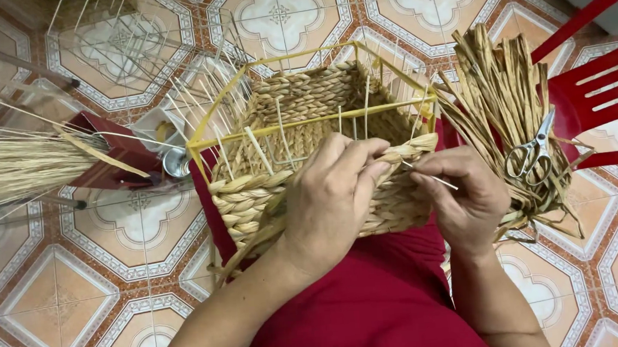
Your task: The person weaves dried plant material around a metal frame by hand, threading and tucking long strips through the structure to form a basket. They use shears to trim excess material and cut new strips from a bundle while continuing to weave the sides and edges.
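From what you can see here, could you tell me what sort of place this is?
Probably a home craft spot for basket weaving, set on a patterned tile floor: a half-woven basket on a yellow frame, a bundle of dried fibre strips with scissors, and a red plastic chair.

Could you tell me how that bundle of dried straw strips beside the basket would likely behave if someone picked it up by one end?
The bundle of straw strips would probably flop and fan out, since its thin flat strands already splay loosely. It looks light for its bulk, being dry fibre. The scissors lying on top would likely slide off, as nothing seems to hold them.
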